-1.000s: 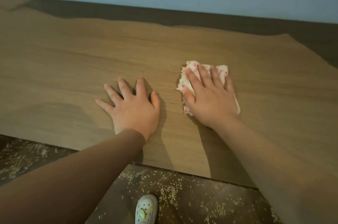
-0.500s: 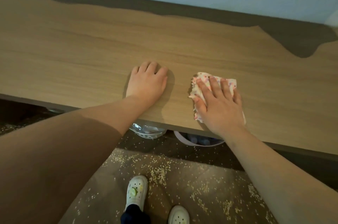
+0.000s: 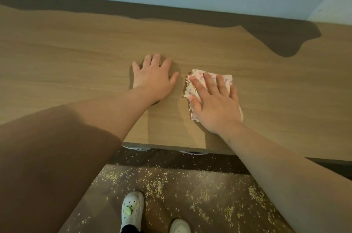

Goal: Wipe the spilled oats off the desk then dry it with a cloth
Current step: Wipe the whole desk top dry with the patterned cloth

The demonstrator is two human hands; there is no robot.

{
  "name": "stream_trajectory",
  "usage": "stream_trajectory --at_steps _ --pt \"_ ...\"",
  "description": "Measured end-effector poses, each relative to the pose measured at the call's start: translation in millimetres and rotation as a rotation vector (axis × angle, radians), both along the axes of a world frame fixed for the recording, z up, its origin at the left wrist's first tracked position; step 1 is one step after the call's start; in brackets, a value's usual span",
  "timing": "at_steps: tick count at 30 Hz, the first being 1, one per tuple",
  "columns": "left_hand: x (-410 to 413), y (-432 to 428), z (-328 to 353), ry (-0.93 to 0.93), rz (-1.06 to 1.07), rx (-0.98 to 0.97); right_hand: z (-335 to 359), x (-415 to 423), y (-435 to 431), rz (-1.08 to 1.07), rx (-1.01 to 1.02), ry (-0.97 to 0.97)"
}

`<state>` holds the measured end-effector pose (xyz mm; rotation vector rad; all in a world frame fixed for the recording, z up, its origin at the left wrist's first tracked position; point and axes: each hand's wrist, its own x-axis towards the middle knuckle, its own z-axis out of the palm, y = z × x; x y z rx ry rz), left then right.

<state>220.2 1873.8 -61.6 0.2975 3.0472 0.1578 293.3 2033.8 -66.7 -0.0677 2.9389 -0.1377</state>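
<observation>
My right hand (image 3: 215, 103) lay flat with fingers spread, pressing the folded patterned cloth (image 3: 196, 84) onto the worktop (image 3: 76, 65) right of frame centre; no grip closed around it. My left hand (image 3: 153, 78) rested open and empty just beside it. I saw no oats on the wood; they lay scattered on the floor (image 3: 190, 190) at the bottom of the frame. Pressing only from above, I risked the cloth bunching or sliding out.

A wood-grain desk (image 3: 76, 57) stands against a pale blue wall, a folded floral cloth (image 3: 192, 88) lying on its top. Spilled oats (image 3: 156, 185) are scattered across the brown floor (image 3: 209, 211) below.
</observation>
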Motion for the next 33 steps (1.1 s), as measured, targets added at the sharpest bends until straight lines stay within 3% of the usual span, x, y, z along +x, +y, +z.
stream_trajectory --at_steps 6,11,20,24,30,33 --pt "-45 28 -5 -0.121 0.087 0.013 -4 -57 16 -0.046 -0.013 0.053" --pt "-43 31 -15 -0.009 0.136 0.030 -6 -131 34 -0.060 -0.015 0.082" --pt "-43 31 -12 -0.031 0.165 0.023 -10 -262 46 -0.196 -0.025 0.102" --pt "-43 32 -10 -0.089 0.173 0.022 -4 -256 42 -0.202 -0.050 0.071" --pt "-44 32 -10 -0.076 0.178 0.025 -7 -198 59 0.156 0.019 0.127" --pt "-43 32 -12 -0.068 0.176 0.026 -6 -240 84 0.049 0.029 0.098"
